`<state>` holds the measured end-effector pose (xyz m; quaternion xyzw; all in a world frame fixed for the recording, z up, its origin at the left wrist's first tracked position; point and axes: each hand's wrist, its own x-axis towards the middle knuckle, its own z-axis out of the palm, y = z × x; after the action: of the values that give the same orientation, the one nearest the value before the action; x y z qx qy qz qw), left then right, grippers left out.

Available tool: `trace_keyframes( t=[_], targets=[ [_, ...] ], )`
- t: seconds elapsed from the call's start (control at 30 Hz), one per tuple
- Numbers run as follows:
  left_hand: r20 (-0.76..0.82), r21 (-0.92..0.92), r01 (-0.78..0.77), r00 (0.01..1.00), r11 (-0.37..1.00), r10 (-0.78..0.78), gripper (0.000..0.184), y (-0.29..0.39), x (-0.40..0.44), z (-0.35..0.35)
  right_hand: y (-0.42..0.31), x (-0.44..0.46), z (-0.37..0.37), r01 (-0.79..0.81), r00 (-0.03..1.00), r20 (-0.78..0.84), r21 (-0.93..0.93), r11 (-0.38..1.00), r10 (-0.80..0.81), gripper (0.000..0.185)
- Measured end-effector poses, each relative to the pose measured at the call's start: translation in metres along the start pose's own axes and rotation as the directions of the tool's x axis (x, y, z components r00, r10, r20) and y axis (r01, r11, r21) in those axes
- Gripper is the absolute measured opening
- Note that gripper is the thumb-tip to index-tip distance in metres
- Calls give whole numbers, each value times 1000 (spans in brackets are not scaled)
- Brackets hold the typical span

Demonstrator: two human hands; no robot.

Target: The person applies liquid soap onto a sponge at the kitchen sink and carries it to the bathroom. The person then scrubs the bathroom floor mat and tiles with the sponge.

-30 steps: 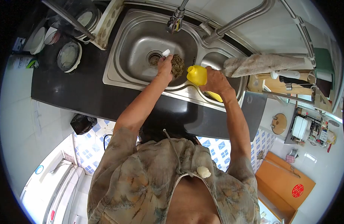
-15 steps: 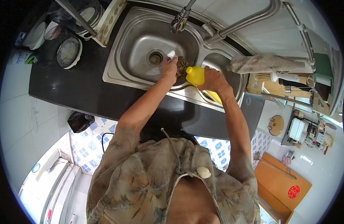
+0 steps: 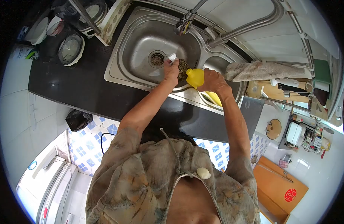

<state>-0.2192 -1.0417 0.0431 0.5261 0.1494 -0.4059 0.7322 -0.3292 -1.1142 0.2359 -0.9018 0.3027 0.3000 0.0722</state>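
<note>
Over the front right of the large steel sink basin (image 3: 142,37), my left hand (image 3: 171,71) is closed around a small white cap (image 3: 172,57). A brownish, mesh-like scrubber (image 3: 182,69) shows just right of its fingers, and the hand seems to hold that as well. My right hand (image 3: 213,80) grips a yellow bottle (image 3: 194,77) that lies tipped on its side, its uncapped neck pointing left at the scrubber. The lower end of the bottle reaches over the small basin, partly hidden by my right hand. Any liquid coming out is too small to make out.
A faucet (image 3: 184,24) hangs above the basin, whose drain (image 3: 157,59) holds brownish bits. Pots with glass lids (image 3: 71,50) stand on the black counter (image 3: 82,82) at left. A grey cloth (image 3: 263,71) drapes over a rack at right, near a knife holder.
The whole view has shifted slightly. Both hands, the cap, the scrubber and the tilted yellow bottle keep nearly the same positions relative to each other.
</note>
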Motion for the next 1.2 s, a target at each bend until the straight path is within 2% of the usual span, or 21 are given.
trace_keyframes(
  t=[0.03,0.13,0.23,0.33,0.43,0.53,0.7,0.83,0.97,1.13,1.2],
  targets=[
    [37,-58,0,999,998,2,29,-12,10,-3,-1,0,-1,-7,1000,20,-15,1000,7,73],
    [76,-77,55,996,995,-50,39,-3,1,-3,2,0,1,-12,1000,19,26,1000,12,73],
    [134,-113,97,988,989,-81,32,2,-3,-5,4,-4,-1,-3,1000,5,62,998,3,72],
    [85,-226,272,962,935,-259,19,9,-10,0,11,-10,0,12,999,-34,141,990,-7,72],
    [169,-247,362,929,899,-328,21,-1,-1,-2,18,-19,2,29,997,-78,234,972,-11,73],
    [151,-247,415,909,876,-388,22,16,-16,4,35,-21,18,50,987,-158,261,964,-9,75],
    [232,-286,433,897,855,-377,22,12,-8,-3,55,-29,39,106,960,-281,353,929,-3,78],
    [248,-265,430,895,863,-370,22,27,-10,-12,71,-40,52,98,918,-378,514,852,122,79],
    [214,-240,356,927,903,-309,24,36,0,-21,94,-43,52,100,868,-443,598,796,224,78],
    [131,-221,339,940,915,-316,25,59,-13,-16,121,-18,74,127,682,-607,648,751,408,76],
    [142,-210,335,940,918,-310,26,57,-9,-19,130,0,90,42,637,-564,706,707,525,80]
  ],
)
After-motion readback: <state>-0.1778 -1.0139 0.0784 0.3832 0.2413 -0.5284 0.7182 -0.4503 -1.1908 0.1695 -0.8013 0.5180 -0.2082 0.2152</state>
